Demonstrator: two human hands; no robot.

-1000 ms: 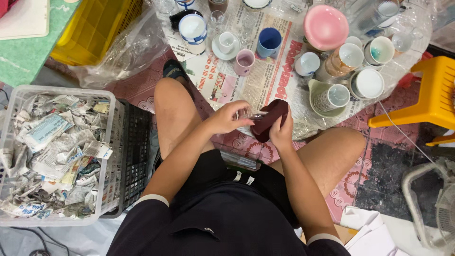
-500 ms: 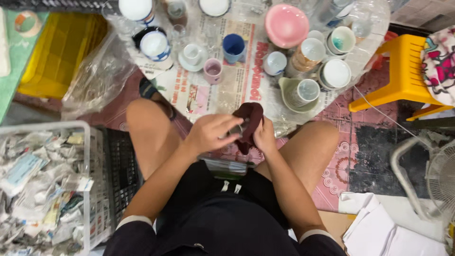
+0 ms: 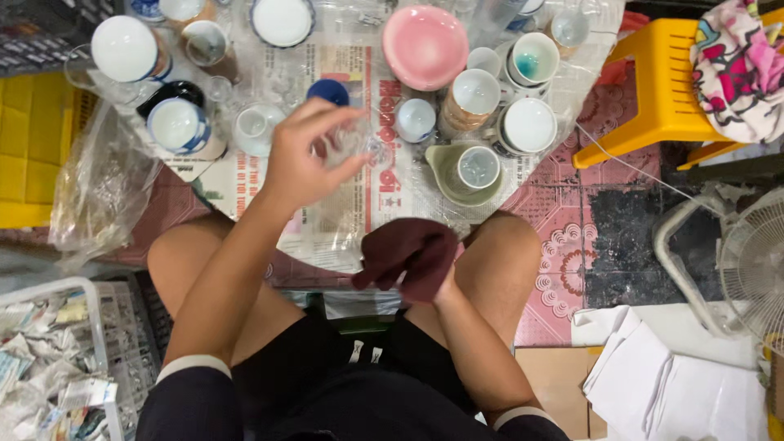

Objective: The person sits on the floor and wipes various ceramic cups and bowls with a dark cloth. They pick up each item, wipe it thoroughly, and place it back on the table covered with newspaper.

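Observation:
I sit on the floor with bare knees in front of a newspaper sheet crowded with cups. My left hand reaches out over the paper, its fingertips pinched on a small clear glass near a blue cup and a small white cup. My right hand stays low between my knees, wrapped in a dark maroon cloth that hides most of its fingers.
A pink bowl and several white cups and mugs fill the far side. A yellow stool carrying a patterned cloth stands right, a fan and white paper beyond. A basket of paper scraps sits left.
Both hands were together on the maroon cloth between my knees. Now the left hand has lifted away forward over the newspaper, while the right stays with the cloth.

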